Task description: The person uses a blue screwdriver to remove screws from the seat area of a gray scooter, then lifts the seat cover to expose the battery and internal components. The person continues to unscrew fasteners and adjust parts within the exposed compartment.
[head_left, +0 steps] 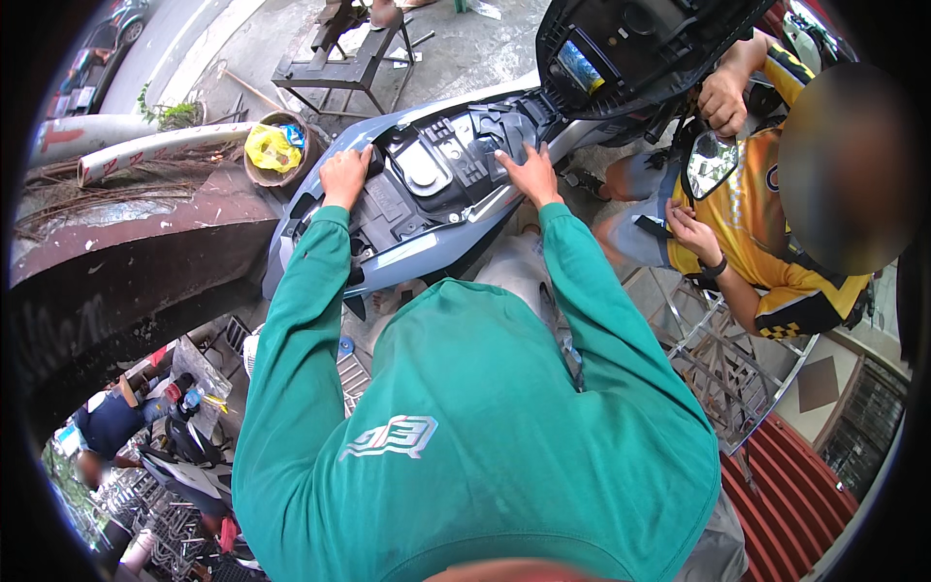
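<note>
In front of me stands a grey-blue scooter [427, 254] with its seat [635, 48] raised, the dark underside showing. Under it lies a black plastic compartment [388, 209] with moulded parts and a light-coloured cover [422, 167]. My left hand [344, 178] is closed over the left rim of the bodywork, its fingers curled and partly hidden. At the other side my right hand [532, 177] rests near the compartment's right edge, thumb and fingers spread apart. A dark glossy piece [519, 128] lies just beyond its fingertips; whether they touch it I cannot tell.
On the right, a person in a yellow shirt [747, 184] has a hand near a mirror [711, 163]. A bucket with a yellow bag [274, 147] stands left of the scooter. A metal stand [344, 70] is behind it, a metal rack [722, 364] at right.
</note>
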The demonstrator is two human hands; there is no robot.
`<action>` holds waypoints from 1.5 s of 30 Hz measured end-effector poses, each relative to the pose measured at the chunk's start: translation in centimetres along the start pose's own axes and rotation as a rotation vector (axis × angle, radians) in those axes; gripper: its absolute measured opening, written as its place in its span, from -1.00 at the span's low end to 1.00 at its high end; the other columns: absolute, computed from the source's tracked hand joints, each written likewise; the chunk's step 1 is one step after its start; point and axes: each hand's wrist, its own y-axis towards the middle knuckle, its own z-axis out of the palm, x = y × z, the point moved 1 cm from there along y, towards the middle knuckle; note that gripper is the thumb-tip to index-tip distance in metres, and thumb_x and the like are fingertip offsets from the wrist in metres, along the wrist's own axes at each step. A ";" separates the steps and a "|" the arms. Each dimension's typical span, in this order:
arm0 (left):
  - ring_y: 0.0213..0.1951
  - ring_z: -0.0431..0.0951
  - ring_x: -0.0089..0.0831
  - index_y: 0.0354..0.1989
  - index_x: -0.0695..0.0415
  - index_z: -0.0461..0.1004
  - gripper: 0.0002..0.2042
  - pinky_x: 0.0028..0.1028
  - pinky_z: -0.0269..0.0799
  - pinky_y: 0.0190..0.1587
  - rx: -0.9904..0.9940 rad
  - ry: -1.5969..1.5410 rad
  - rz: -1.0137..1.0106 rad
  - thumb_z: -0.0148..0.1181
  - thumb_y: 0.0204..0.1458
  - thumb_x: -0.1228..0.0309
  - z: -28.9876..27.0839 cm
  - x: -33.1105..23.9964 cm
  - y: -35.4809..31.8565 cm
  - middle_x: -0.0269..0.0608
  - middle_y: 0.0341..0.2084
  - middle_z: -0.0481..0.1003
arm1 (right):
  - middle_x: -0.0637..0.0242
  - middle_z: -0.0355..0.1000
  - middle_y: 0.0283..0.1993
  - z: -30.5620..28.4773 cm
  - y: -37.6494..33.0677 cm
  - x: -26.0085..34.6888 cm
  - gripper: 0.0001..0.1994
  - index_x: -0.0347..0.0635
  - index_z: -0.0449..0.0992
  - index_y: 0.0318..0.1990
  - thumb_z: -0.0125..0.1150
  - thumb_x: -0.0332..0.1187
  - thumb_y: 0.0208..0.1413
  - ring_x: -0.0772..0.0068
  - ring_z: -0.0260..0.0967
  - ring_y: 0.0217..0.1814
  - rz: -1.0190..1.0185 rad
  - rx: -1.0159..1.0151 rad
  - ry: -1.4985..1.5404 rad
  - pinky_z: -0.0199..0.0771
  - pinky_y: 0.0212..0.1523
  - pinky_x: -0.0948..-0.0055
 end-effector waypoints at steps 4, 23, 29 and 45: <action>-0.47 0.68 -0.04 -0.41 0.09 0.67 -0.51 -0.09 0.58 -0.39 0.130 -0.028 -0.041 0.10 0.29 -0.09 -0.9 -0.5 -0.1 0.00 -0.53 0.63 | -0.34 0.02 0.56 -0.5 -1.3 -0.3 -0.07 -0.22 0.42 0.39 0.24 0.39 0.10 -0.27 0.10 0.58 0.006 -0.057 0.047 0.21 0.50 0.06; -0.28 0.70 -0.04 0.12 0.05 0.52 -0.62 -0.05 0.54 -0.20 0.163 -0.096 0.294 0.03 0.35 0.06 -0.5 1.1 0.4 0.05 -0.30 0.66 | -0.18 0.29 0.39 0.3 -3.7 -4.2 -0.28 -0.30 0.58 0.16 0.26 0.26 0.19 -0.14 0.40 0.31 -0.007 -0.173 0.330 0.42 0.31 0.10; -0.51 0.66 -0.06 -0.37 0.07 0.68 -0.54 -0.10 0.52 -0.39 0.022 -0.036 0.181 0.08 0.32 -0.05 0.8 0.6 0.7 -0.06 -0.60 0.61 | -0.12 0.40 0.27 0.4 -4.0 -3.9 -0.37 -0.31 0.62 0.08 0.33 0.17 0.21 -0.01 0.53 0.13 -0.025 -0.223 0.340 0.55 0.14 0.18; -0.35 0.72 -0.11 -0.17 0.07 0.64 -0.67 -0.11 0.58 -0.19 0.185 -0.095 0.126 0.04 0.33 0.11 0.0 0.3 -0.2 -0.10 -0.48 0.67 | -0.10 0.53 0.06 0.8 -3.9 -4.8 -0.43 -0.31 0.67 -0.02 0.27 0.13 0.26 -0.09 0.45 0.21 -0.011 -0.242 0.298 0.42 0.22 0.10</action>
